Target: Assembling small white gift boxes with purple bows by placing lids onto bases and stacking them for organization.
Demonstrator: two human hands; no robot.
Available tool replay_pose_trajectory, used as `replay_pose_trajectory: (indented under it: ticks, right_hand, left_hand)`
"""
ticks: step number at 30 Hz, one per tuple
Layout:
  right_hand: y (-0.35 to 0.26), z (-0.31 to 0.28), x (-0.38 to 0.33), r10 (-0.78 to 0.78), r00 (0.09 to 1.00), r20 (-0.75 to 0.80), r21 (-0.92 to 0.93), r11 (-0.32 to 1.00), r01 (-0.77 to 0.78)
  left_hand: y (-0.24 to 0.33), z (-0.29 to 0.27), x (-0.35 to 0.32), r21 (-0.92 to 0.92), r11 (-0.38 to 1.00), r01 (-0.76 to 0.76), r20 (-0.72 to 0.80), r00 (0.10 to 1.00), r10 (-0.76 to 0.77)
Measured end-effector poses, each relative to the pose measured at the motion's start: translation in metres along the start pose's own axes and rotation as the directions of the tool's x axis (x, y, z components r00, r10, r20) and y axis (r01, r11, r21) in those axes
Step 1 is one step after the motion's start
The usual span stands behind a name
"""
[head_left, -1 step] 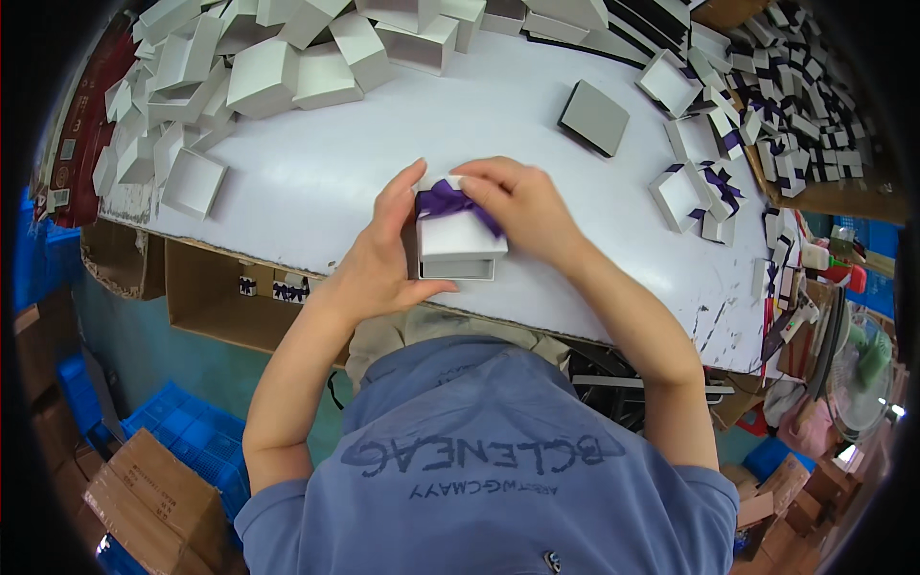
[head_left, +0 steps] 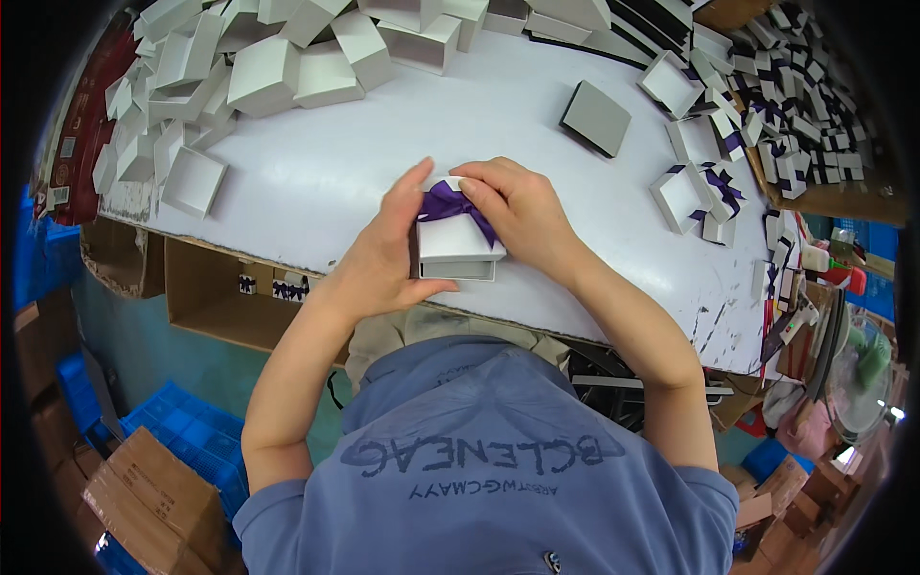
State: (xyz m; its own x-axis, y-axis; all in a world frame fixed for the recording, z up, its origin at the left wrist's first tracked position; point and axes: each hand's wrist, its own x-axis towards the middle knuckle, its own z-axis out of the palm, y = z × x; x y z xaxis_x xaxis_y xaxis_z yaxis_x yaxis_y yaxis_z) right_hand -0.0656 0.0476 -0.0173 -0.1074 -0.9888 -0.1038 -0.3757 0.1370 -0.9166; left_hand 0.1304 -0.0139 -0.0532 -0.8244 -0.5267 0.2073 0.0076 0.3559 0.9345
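A small white gift box [head_left: 455, 241] with a purple ribbon bow [head_left: 448, 203] sits in front of me at the table's near edge. Its lid is on a little unevenly, and part of the base shows below the lid on the near side. My left hand [head_left: 383, 251] curves around the left side of the box, thumb along the near edge and fingers up by the far left corner. With my right hand [head_left: 522, 211] I grip the far right part of the lid, thumb beside the bow. My right fingertips are partly hidden behind the lid.
Many open white boxes [head_left: 264, 75] are heaped at the far left of the white table [head_left: 364, 153]. A flat grey-topped block [head_left: 596, 117] lies right of centre. Ribboned white lids [head_left: 682, 198] and boxes pile up at the right. A cardboard carton [head_left: 216, 297] stands below the table's left edge.
My right hand has shifted very slightly left on the lid, and the bow's right tail hangs a touch lower. My left hand keeps its hold.
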Motion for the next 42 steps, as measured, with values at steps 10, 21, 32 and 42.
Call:
replay_pose_trajectory:
  ticks: [10,21,32,42]
  right_hand:
    - [0.007,0.017,-0.018,-0.492,0.868,-0.063,-0.599,0.714,0.361]
    - [0.049,-0.103,0.000,-0.523,0.851,-0.058,-0.974,0.215,0.066]
    - [-0.022,-0.041,-0.027,-0.803,0.571,0.171,-0.824,0.201,0.529]
    - [0.018,-0.056,-0.065,-0.550,0.823,-0.141,-0.653,0.677,0.340]
  left_hand:
    - [0.034,-0.006,0.012,0.694,0.703,-0.155,0.156,0.986,0.063]
    - [0.068,-0.138,-0.022,0.778,0.419,0.468,-0.502,0.864,-0.033]
    - [0.037,-0.028,0.014,0.608,0.791,0.067,-0.109,0.994,-0.001]
    - [0.024,0.001,-0.001,0.631,0.705,-0.324,0.229,0.946,0.229]
